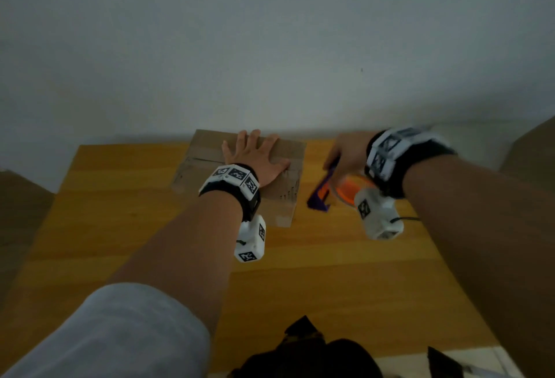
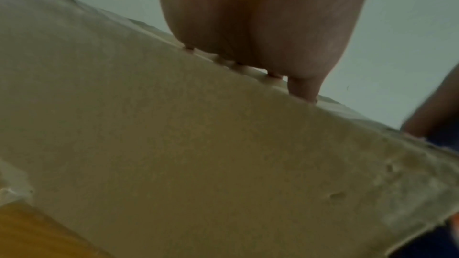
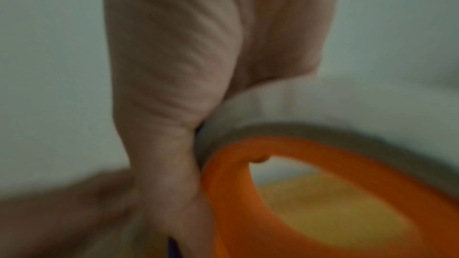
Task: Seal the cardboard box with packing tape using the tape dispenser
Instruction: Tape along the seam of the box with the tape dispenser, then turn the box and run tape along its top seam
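flatly, left hand (image 1: 257,157) presses box (image 1: 288,197)

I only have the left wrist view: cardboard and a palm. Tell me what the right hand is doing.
Observer: The right hand grips a tape dispenser, purple frame with an orange hub, beside the cardboard box, over the wooden table.
Operator: Report whether it touches the box.
Observer: No, the head view shows a strip of table between them.
Operator: Give me the left hand's position.
Observer: The left hand lies flat, fingers spread, on the box's closed flaps.
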